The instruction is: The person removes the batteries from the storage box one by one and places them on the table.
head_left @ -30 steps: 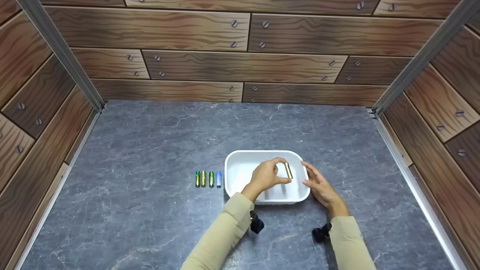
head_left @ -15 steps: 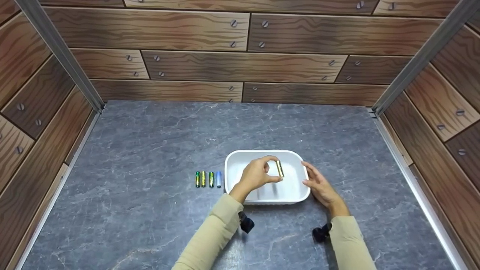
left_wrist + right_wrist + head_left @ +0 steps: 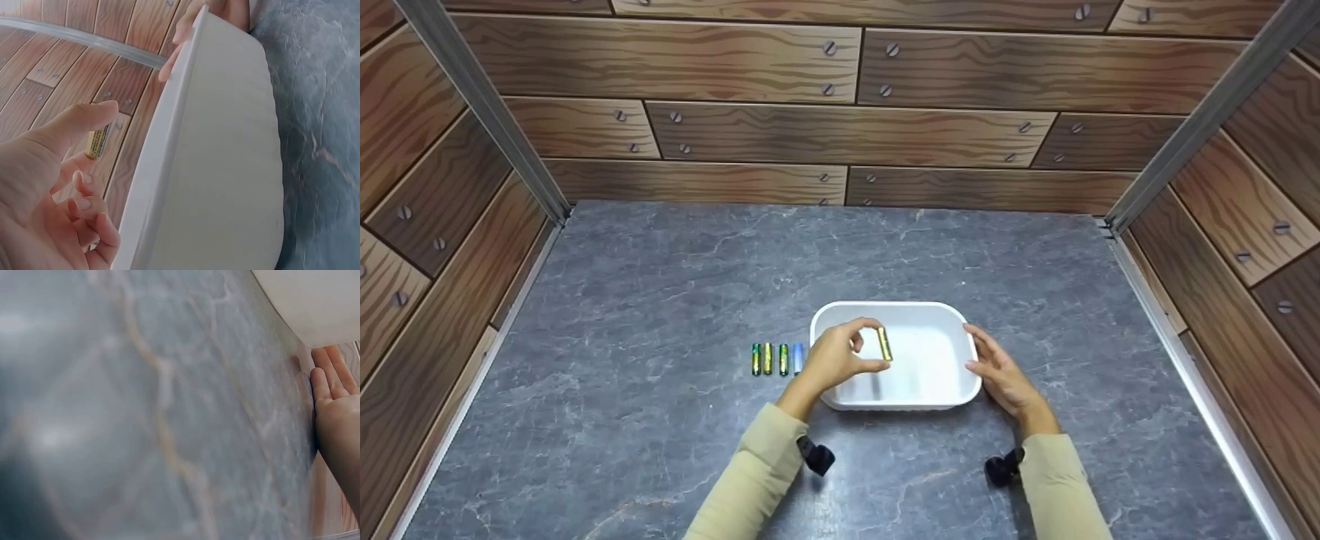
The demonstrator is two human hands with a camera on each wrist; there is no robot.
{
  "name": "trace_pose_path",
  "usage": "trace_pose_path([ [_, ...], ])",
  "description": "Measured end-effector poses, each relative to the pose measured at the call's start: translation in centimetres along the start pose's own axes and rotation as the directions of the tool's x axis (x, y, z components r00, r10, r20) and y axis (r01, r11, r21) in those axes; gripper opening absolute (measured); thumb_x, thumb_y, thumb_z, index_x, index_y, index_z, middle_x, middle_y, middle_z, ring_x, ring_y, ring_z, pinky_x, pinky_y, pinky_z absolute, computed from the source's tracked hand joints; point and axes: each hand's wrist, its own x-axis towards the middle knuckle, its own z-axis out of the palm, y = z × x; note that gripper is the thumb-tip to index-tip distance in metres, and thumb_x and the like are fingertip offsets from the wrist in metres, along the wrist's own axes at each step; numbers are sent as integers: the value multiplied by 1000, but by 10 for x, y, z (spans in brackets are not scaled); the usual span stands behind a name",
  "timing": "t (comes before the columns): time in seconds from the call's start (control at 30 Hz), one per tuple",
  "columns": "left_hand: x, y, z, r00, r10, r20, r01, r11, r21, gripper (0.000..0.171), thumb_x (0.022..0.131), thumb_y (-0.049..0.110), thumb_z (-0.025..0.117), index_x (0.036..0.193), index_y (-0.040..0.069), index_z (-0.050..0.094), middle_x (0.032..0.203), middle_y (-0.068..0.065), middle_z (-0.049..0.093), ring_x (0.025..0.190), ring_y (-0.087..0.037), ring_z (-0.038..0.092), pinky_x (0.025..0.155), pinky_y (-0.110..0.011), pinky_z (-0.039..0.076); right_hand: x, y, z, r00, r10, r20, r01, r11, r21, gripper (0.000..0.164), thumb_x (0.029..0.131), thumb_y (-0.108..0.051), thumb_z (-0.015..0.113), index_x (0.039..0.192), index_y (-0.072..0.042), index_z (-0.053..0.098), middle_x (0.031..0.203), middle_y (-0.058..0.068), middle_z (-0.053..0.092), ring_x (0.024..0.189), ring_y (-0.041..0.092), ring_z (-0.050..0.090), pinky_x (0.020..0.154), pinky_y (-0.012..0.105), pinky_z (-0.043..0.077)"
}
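My left hand (image 3: 830, 358) pinches a gold-and-dark battery (image 3: 884, 344) between thumb and forefinger, above the left half of a white plastic tub (image 3: 896, 403). In the left wrist view the thumb covers the upper end of this battery (image 3: 97, 140), while the other fingers curl loosely below. My right hand (image 3: 1003, 375) holds the tub's right rim, with fingertips over the edge. In the right wrist view, straight fingers (image 3: 332, 374) of that hand lie by the outer wall. Left of the tub stand green-and-gold batteries (image 3: 768, 359) and a blue battery (image 3: 798, 358), in a row.
The grey marbled tabletop (image 3: 675, 285) surrounds the tub. Wood-patterned panels (image 3: 750, 135) close off the back and both sides, with metal rails (image 3: 1192, 390) along the edges. Black wrist cameras (image 3: 816, 455) sit at both sleeves.
My left hand has moved left over the tub, carrying the pinched battery from its right part to its left part. The right hand and the tub have stayed put.
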Motion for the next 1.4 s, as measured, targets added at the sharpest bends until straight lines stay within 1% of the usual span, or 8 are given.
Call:
trace_pose_path([
  [0.03,-1,-2,-2,1000,3,-3,-3,1000,-3,50,70,29,85,114,17,65,71,6,44,58,-6,32,54,-18,26,0,0,0,1000,4,1,-4,1000,1,57,91,3,53,136,-31,43,133,-22,50,120,-5,51,97,16,45],
  [0.2,-7,-7,-11,1000,-7,-8,7,1000,-17,49,71,28,85,115,17,65,72,5,43,59,-6,33,55,-18,27,0,0,0,1000,2,-17,-2,1000,4,57,91,3,54,137,-29,43,132,-23,52,119,-5,51,97,16,45],
  [0.57,-16,-14,-27,1000,-27,-14,27,1000,8,50,72,28,84,117,17,65,73,5,44,61,-8,35,56,-19,28,0,1,2,998,24,-49,-25,999,-21,65,90,3,55,148,-9,30,131,-25,51,120,-5,50,97,16,44],
  [0.7,-20,-19,-34,999,-43,-10,43,999,-4,51,73,28,84,118,17,64,73,4,44,62,-9,35,56,-19,28,0,0,2,998,26,-53,-28,999,-23,65,90,2,56,148,-10,30,132,-24,49,120,-6,50,97,16,44],
  [0.9,-25,-27,-44,997,-74,-36,74,997,-21,51,71,27,85,118,17,65,73,0,48,61,-9,37,55,-20,29,0,0,1,999,28,-46,-30,999,-32,62,91,3,54,146,-15,33,132,-23,49,120,-5,51,96,16,45],
  [1.0,-27,-30,-48,996,-84,-42,82,996,-31,52,71,26,85,118,16,65,73,-1,49,61,-10,38,56,-20,30,0,-1,1,997,44,-67,-46,998,-32,64,90,3,56,147,-12,31,131,-24,51,119,-6,51,96,16,45],
  [1.2,-32,-38,-56,995,-102,-17,100,992,-71,53,73,23,84,121,14,64,76,-6,52,62,-10,42,57,-21,36,1,-1,3,995,66,-76,-69,997,-38,69,91,2,56,151,-5,23,130,-26,50,120,-7,49,97,16,44],
  [1.4,-36,-48,-68,995,-98,14,99,985,-140,56,73,19,84,124,10,63,72,-6,50,62,-9,40,57,-20,37,0,-1,3,996,48,-80,-50,998,-25,67,90,3,57,149,-6,26,130,-25,52,119,-5,51,96,16,45],
])
